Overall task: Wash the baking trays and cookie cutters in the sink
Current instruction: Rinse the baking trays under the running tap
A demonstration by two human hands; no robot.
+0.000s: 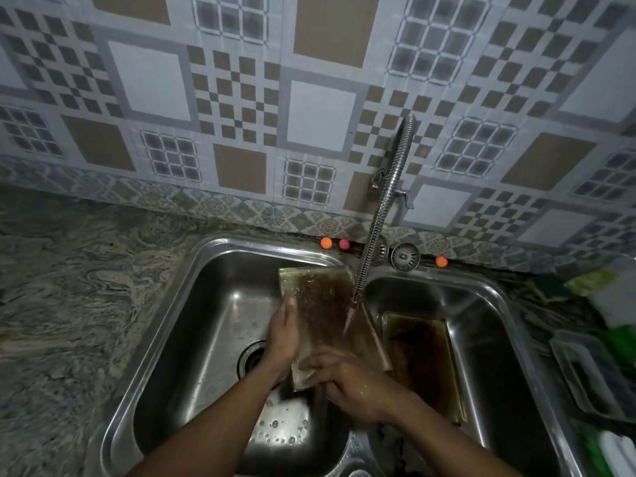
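The double sink [165,325] lies under both hands, and the person works over its left basin. A baking tray [323,304] stands tilted there, under the stream of the flexible tap [382,208]. A second tray [423,359] lies in the right basin, just to the right of the right hand. The left hand [284,333] presses flat and open on the tray's left edge. The right hand [347,380] closes around its near lower corner. No cookie cutters are visible. To rinse well, the person should probably keep the tray tilted so the water runs over the whole brown surface, and hold the wet corner firmly.
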